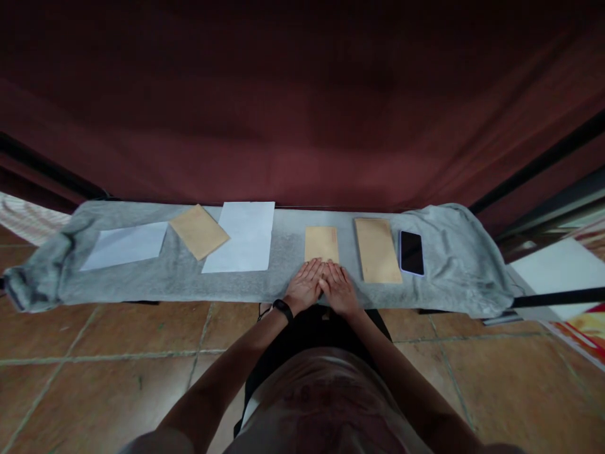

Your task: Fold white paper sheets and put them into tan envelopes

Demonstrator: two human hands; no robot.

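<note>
Both hands lie flat, side by side, over the near part of a tan envelope with small red print at its upper right. My left hand, with a black band on its wrist, has its fingers stretched out. Next to it my right hand is also flat, fingers pointing away from me. The two hands touch along their inner edges, and they hide the envelope's near end. Just right of the hands lies a stack of tan envelopes. Neither hand grips anything.
A grey cloth covers the narrow table. On the left lie a folded white paper, another tan envelope and a white sheet partly under it. A phone lies at right. A dark red curtain hangs behind.
</note>
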